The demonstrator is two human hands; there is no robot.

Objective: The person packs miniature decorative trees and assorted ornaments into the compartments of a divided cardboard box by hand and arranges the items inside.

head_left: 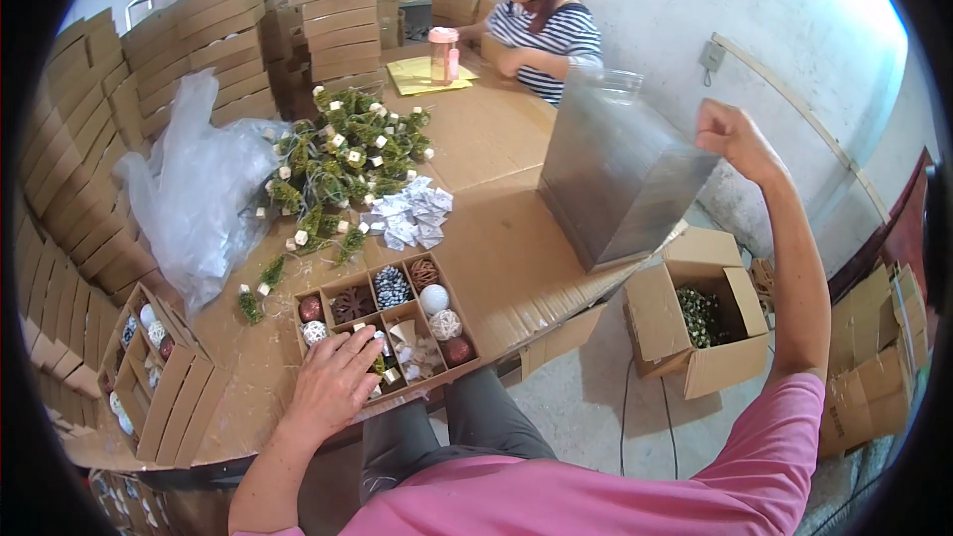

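- Left hand (333, 382) flat and spread, palm down, lower centre of the frame, resting on the near edge of a divided cardboard tray (478, 347); nothing gripped.
- Right hand (730, 134) raised at upper right, curled closed, pinching the top edge of a large clear plastic sleeve (620, 174) that hangs open and box-shaped above the tabletop (496, 139).
- Tray compartments holding small ornaments: a dark red ball (312, 308), a brown snowflake shape (351, 302), a speckled ball (391, 286), a wicker ball (424, 271), a white ball (434, 299), a woven pale ball (446, 324), another red ball (458, 349).
- Heap of green sprigs with small white cubes (347, 154) in the upper middle, just beyond the tray.
- Pile of folded white paper pieces (409, 216) between the sprigs and the tray.
- Crumpled clear plastic bag (199, 194) to the left of the sprigs.
- Stacks of flat cardboard (213, 45) along the upper left.
- Further filled trays (149, 367) at lower left, well apart from the left hand.
- Open carton of green pieces (700, 318) on the floor at right, below the sleeve.
- Another person in a striped top (556, 35) seated at the far end of the tabletop, top centre, beside a pink-lidded bottle (443, 55) and a yellow sheet (422, 76).
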